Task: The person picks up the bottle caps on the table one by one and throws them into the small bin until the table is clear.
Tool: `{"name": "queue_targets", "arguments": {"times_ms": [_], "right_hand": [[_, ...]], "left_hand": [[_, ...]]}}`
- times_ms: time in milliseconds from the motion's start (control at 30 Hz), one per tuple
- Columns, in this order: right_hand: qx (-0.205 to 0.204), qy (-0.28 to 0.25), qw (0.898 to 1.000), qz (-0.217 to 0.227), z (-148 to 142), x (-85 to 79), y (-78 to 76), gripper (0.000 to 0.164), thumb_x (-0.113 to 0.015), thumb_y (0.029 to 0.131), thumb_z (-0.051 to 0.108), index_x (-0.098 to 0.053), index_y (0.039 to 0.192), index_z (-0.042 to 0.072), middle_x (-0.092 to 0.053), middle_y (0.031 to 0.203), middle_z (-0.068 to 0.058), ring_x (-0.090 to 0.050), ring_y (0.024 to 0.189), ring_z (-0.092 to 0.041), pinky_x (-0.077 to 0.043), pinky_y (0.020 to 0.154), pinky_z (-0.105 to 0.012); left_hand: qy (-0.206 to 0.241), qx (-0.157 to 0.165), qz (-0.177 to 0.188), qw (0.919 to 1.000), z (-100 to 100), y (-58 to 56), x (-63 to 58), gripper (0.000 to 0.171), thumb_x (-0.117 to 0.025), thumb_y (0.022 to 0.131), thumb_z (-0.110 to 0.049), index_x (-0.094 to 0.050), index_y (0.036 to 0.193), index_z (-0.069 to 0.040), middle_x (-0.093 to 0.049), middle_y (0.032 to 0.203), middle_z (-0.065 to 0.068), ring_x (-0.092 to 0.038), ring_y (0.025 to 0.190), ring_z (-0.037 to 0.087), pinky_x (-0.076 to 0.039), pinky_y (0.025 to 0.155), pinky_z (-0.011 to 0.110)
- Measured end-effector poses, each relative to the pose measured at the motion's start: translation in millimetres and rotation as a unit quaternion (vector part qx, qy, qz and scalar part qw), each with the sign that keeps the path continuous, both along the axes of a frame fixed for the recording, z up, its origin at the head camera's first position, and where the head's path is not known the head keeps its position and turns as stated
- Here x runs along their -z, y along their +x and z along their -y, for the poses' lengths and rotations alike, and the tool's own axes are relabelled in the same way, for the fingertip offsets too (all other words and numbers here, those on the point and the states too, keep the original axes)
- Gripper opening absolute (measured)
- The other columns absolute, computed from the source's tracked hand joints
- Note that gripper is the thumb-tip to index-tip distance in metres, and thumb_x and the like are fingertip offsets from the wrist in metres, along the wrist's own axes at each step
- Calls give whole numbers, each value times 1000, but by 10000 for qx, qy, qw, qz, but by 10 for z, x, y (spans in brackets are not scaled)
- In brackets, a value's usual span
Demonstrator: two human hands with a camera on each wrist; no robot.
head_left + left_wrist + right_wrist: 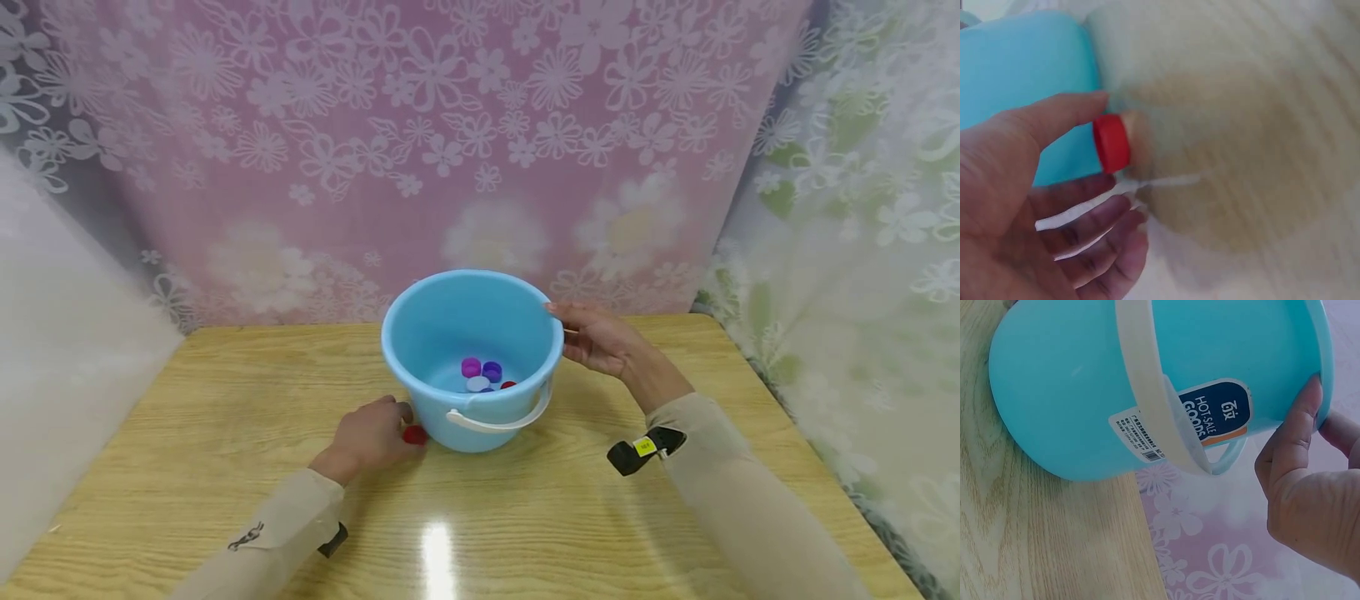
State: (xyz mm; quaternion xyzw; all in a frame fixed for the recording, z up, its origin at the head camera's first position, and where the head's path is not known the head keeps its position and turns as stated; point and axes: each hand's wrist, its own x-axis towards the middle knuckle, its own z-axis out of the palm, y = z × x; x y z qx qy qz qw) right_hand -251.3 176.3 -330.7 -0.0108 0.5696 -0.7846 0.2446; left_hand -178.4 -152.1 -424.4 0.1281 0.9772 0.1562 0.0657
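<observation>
A light blue bucket [472, 425] stands upright on the table, its white handle [498, 425] hanging down the near side. Several bottle caps, among them a pink one [471, 367], a purple one [492, 372] and a white one [477, 384], lie inside. Beside the bucket's base, a red bottle cap [1112, 144] rests on the table. The thumb and index finger of my left hand [378, 437] are on either side of it, with a thin gap showing at the thumb. My right hand [600, 337] grips the bucket's rim on the right, fingertips over the edge.
The wooden table [262, 367] ends at a pink flowered curtain [450, 167] behind the bucket. A pale flowered curtain [862, 292] hangs along the right edge. On the bucket's side is a printed label [1219, 412].
</observation>
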Motion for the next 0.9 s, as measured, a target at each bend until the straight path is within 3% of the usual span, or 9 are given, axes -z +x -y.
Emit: {"name": "queue_targets", "arguments": {"times_ms": [167, 267, 467, 667, 900], "right_hand": [[37, -18, 10000, 35, -8, -8, 9, 35, -57, 97, 20, -49, 125, -1, -53, 110, -13, -66, 84, -19, -57, 74, -26], [74, 5, 10000, 53, -11, -14, 13, 35, -57, 97, 20, -49, 125, 0, -54, 110, -12, -66, 84, -19, -57, 73, -26], [3, 113, 9999, -14, -31, -15, 18, 39, -55, 98, 21, -44, 129, -1, -52, 111, -13, -65, 84, -18, -57, 73, -25], [32, 111, 9999, -68, -27, -26, 28, 42, -56, 98, 21, -43, 130, -2, -52, 111, -13, -66, 84, -19, -57, 73, -26], [74, 91, 9999, -7, -2, -10, 31, 41, -58, 97, 22, -46, 129, -1, -53, 110, -13, -67, 83, -19, -57, 73, -26]], "left_hand": [[118, 26, -188, 9997, -35, -10, 41, 21, -73, 77, -36, -60, 77, -19, -49, 74, -3, -47, 62, 16, -41, 50, 31], [200, 76, -247, 9995, -22, -20, 44, 18, -71, 79, -27, -57, 70, -19, -48, 70, -2, -46, 63, 17, -40, 50, 32], [436, -101, -47, 9990, 44, 16, 22, 11, -68, 71, -9, -58, 69, -13, -51, 65, -2, -46, 60, 17, -39, 51, 29], [661, -276, 49, 9974, 86, 71, -2, 12, -70, 69, -4, -60, 70, -11, -53, 63, -4, -47, 56, 15, -41, 50, 27], [724, -176, 26, 9972, 182, 99, 8, 9, -66, 70, -2, -60, 70, -9, -51, 62, -2, -44, 54, 15, -38, 48, 27]]}}
